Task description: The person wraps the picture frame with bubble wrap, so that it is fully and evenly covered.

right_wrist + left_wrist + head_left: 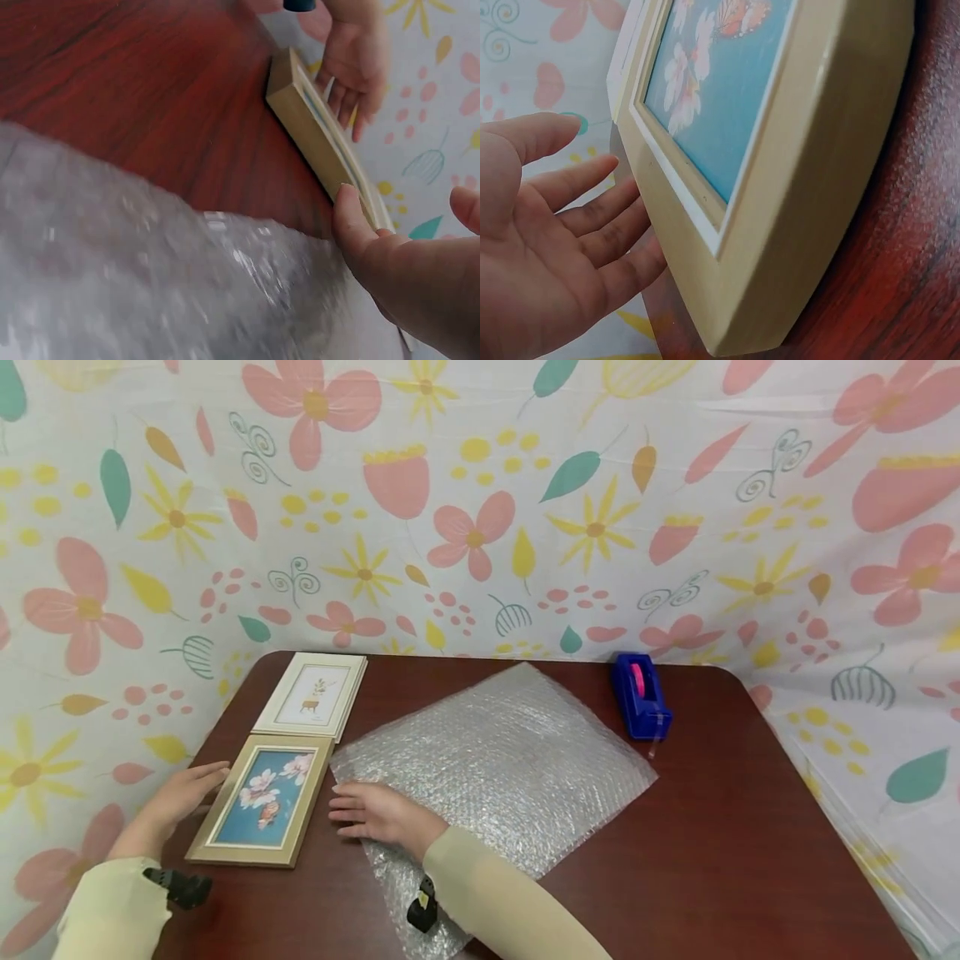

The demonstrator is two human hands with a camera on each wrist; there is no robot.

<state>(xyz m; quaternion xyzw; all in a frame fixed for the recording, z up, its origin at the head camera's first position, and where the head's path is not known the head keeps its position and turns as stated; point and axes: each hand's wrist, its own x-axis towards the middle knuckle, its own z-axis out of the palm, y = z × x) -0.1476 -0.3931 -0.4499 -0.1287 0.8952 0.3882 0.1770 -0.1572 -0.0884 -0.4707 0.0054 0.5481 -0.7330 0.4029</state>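
Observation:
A gold-framed picture (pixel 262 797) with pink flowers on blue lies flat at the table's left side. My left hand (pixel 180 793) is at its left edge, fingers extended; in the left wrist view the fingertips of that hand (pixel 577 232) meet or nearly meet the frame's side (pixel 802 172). To the right of the picture, my right hand (pixel 386 814) hovers over the corner of a bubble wrap sheet (pixel 510 752), fingers relaxed and holding nothing. In the right wrist view the right hand (pixel 420 277) appears near the frame (pixel 307 135); contact is unclear.
Behind the gold frame lie stacked white-framed pictures (pixel 311 693), the top one showing a plant drawing. A blue tape dispenser (pixel 641 697) with a pink core stands at the back right of the dark red table (pixel 720 827). A patterned cloth (pixel 472 527) hangs behind.

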